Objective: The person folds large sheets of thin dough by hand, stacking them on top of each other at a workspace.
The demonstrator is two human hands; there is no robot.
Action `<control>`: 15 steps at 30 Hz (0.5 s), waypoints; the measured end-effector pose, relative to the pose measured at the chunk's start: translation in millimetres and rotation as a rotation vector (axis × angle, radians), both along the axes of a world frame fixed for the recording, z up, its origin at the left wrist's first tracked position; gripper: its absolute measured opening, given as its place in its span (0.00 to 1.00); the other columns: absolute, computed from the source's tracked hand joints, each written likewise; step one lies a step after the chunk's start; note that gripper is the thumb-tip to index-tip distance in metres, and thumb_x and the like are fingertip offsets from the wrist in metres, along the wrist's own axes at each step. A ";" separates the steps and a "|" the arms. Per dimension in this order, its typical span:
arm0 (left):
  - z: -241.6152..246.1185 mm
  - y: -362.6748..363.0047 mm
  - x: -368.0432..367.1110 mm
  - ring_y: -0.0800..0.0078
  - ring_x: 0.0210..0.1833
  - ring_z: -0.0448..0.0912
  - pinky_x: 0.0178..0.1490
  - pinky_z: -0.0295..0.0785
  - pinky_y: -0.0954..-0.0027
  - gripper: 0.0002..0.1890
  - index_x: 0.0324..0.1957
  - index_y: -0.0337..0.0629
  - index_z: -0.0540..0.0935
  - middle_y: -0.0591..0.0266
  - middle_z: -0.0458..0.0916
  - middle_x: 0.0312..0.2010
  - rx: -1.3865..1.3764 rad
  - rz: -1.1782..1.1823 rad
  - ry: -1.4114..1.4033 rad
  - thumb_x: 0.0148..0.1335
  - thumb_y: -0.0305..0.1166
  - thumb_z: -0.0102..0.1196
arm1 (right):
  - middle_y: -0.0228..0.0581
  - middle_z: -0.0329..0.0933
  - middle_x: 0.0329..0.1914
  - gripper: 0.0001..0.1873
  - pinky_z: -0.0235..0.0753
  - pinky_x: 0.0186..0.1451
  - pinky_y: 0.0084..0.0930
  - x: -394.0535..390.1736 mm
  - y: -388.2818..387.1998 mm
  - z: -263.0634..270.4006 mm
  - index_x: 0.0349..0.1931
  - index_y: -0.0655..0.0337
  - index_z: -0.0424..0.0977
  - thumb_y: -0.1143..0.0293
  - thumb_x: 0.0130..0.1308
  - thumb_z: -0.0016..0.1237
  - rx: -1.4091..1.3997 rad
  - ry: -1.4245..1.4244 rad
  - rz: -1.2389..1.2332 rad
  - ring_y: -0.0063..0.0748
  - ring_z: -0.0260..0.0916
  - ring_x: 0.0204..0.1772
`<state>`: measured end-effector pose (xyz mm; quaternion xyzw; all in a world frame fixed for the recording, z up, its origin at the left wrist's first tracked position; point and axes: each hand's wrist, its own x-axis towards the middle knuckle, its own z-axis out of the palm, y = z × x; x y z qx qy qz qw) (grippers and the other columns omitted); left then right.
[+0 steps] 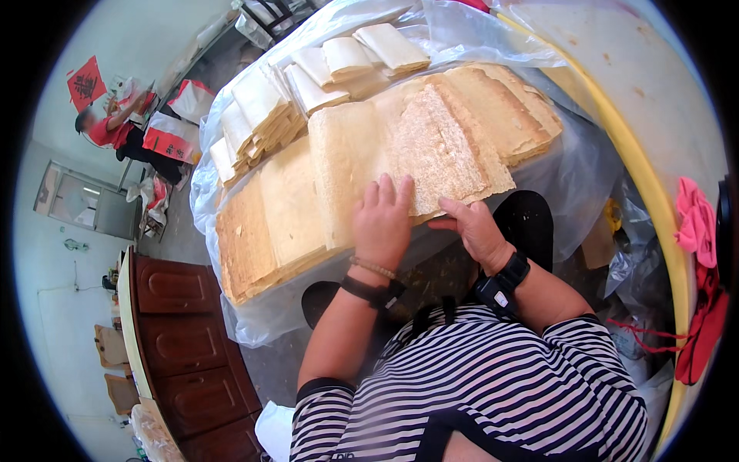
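Thin tan sheets, seemingly flatbread (288, 213), lie in a long overlapping stack on a plastic-covered table. On the near edge of a pale folded part (346, 156) rests my left hand (383, 213), palm down. My right hand (476, 228) pinches the near edge of a rough, whitish-speckled sheet (436, 150) between thumb and fingers. Beyond the stack, several folded pale sheets (260, 101) are piled in rows. More browned, ragged-edged sheets (514, 110) spread at the right end.
Clear plastic sheeting (583, 167) hangs over the table's side. A dark red wooden cabinet (179, 289) stands at the left. Another person (118, 130) is at the far left beside red and white bags (170, 138). Pink and red cloths (695, 225) hang at the right.
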<state>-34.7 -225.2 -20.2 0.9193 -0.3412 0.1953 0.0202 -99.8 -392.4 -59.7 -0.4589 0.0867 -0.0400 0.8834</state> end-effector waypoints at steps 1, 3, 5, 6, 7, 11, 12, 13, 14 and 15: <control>4.2 1.4 -1.1 0.57 0.67 0.75 0.61 0.72 0.55 0.26 0.65 0.49 0.77 0.51 0.79 0.62 0.019 -0.004 0.050 0.65 0.39 0.58 | 0.41 0.82 0.51 0.17 0.86 0.48 0.31 0.5 0.6 5.1 0.55 0.70 0.77 0.66 0.74 0.51 -0.053 0.024 -0.016 0.33 0.83 0.50; 10.0 9.8 1.7 0.52 0.71 0.71 0.67 0.68 0.52 0.27 0.66 0.46 0.76 0.47 0.75 0.66 -0.023 -0.031 0.185 0.68 0.45 0.57 | 0.41 0.82 0.50 0.16 0.87 0.42 0.28 3.3 1.7 3.4 0.55 0.70 0.77 0.68 0.73 0.53 -0.111 0.073 -0.069 0.34 0.84 0.47; 16.1 24.5 12.3 0.49 0.74 0.66 0.72 0.64 0.51 0.30 0.67 0.43 0.75 0.43 0.71 0.70 -0.073 -0.020 0.206 0.70 0.50 0.56 | 0.41 0.82 0.49 0.16 0.86 0.37 0.26 7.0 1.0 -10.4 0.54 0.69 0.77 0.68 0.73 0.54 -0.120 0.125 -0.146 0.35 0.85 0.43; 20.7 35.5 25.5 0.47 0.76 0.64 0.74 0.61 0.50 0.32 0.68 0.41 0.74 0.42 0.68 0.71 -0.103 0.009 0.159 0.70 0.52 0.55 | 0.42 0.82 0.49 0.16 0.86 0.37 0.27 7.9 1.8 -13.4 0.55 0.69 0.76 0.67 0.73 0.54 -0.088 0.141 -0.135 0.36 0.85 0.42; 24.3 44.8 37.7 0.46 0.77 0.62 0.76 0.59 0.50 0.34 0.69 0.40 0.73 0.41 0.66 0.73 -0.135 0.038 0.113 0.71 0.54 0.54 | 0.42 0.82 0.48 0.17 0.86 0.36 0.27 7.7 1.2 -15.0 0.55 0.68 0.76 0.67 0.73 0.54 -0.060 0.158 -0.124 0.37 0.85 0.41; -2.2 75.0 81.6 0.48 0.79 0.58 0.78 0.55 0.52 0.36 0.71 0.39 0.71 0.42 0.63 0.75 -0.165 0.131 0.187 0.70 0.54 0.54 | 0.42 0.82 0.46 0.19 0.86 0.36 0.28 4.5 3.4 -12.6 0.57 0.69 0.73 0.65 0.73 0.54 0.017 0.194 -0.138 0.39 0.85 0.40; -5.0 72.0 78.4 0.48 0.80 0.57 0.78 0.54 0.52 0.36 0.71 0.39 0.70 0.42 0.62 0.76 -0.128 0.140 0.213 0.70 0.54 0.55 | 0.42 0.83 0.46 0.20 0.85 0.35 0.28 3.7 1.4 -13.1 0.57 0.69 0.73 0.64 0.73 0.55 0.038 0.199 -0.119 0.39 0.85 0.40; -7.3 68.3 75.1 0.48 0.80 0.56 0.79 0.53 0.53 0.37 0.72 0.39 0.69 0.42 0.61 0.76 -0.090 0.149 0.239 0.70 0.54 0.55 | 0.42 0.83 0.46 0.21 0.85 0.35 0.28 2.7 -0.8 -13.1 0.58 0.69 0.73 0.63 0.73 0.55 0.060 0.204 -0.100 0.39 0.85 0.40; -8.5 63.8 71.9 0.48 0.81 0.55 0.80 0.51 0.51 0.36 0.72 0.44 0.69 0.46 0.61 0.77 -0.044 0.172 0.245 0.70 0.55 0.53 | 0.43 0.83 0.46 0.22 0.85 0.35 0.27 1.9 -2.0 -12.5 0.58 0.69 0.72 0.62 0.72 0.55 0.082 0.209 -0.081 0.39 0.85 0.40; -13.0 58.6 69.2 0.48 0.81 0.55 0.80 0.50 0.50 0.35 0.73 0.46 0.70 0.47 0.62 0.77 -0.046 0.175 0.243 0.70 0.55 0.52 | 0.42 0.83 0.46 0.22 0.84 0.35 0.27 0.8 -1.5 -11.8 0.57 0.69 0.73 0.61 0.72 0.56 0.058 0.214 -0.099 0.38 0.85 0.40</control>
